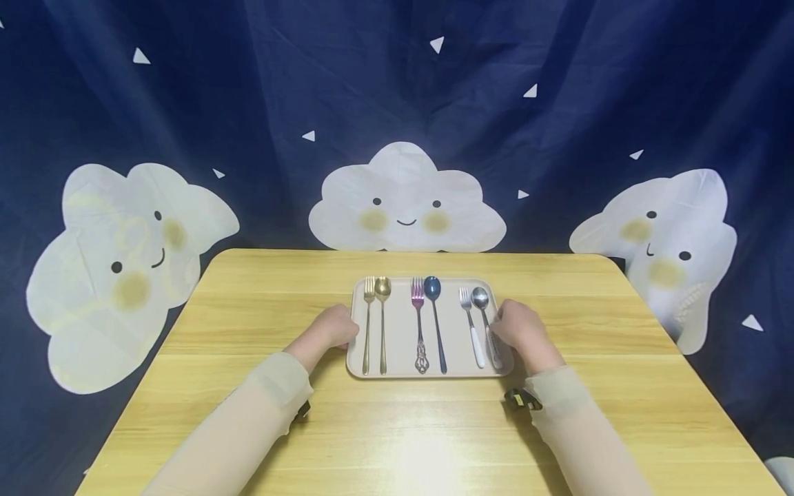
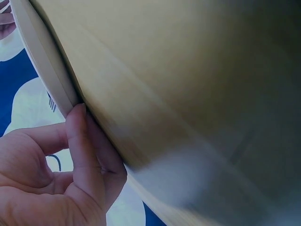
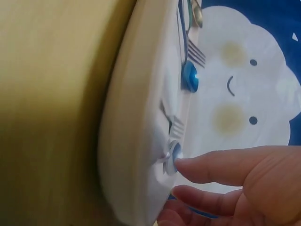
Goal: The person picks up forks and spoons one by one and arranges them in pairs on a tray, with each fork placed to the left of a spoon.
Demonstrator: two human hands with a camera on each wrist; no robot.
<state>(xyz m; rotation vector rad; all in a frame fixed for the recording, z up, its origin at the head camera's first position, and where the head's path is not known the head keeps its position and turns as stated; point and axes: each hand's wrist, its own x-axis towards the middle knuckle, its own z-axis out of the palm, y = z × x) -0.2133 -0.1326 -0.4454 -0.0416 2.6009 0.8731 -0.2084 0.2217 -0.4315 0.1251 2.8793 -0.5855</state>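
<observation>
A pale rectangular tray (image 1: 400, 331) lies level close over the table, with cutlery laid in pairs on it. On its left are a gold fork (image 1: 368, 320) and gold spoon (image 1: 382, 288). A purple fork (image 1: 418, 297) with an ornate silver handle and a dark blue spoon (image 1: 432, 288) lie mid-tray. Toward the right come a silver fork (image 1: 474, 344) with a white handle and a silver spoon (image 1: 480, 298). My left hand (image 1: 335, 326) grips the left rim, fingertips at the edge in the left wrist view. My right hand (image 1: 520, 332) holds the right rim, thumb (image 3: 211, 167) beside the silver spoon.
The light wooden table (image 1: 248, 303) stretches out on both sides and in front of the tray. Behind it hangs a dark blue curtain (image 1: 372, 83) with smiling white clouds. A dark strap device (image 1: 522, 399) sits at my right wrist.
</observation>
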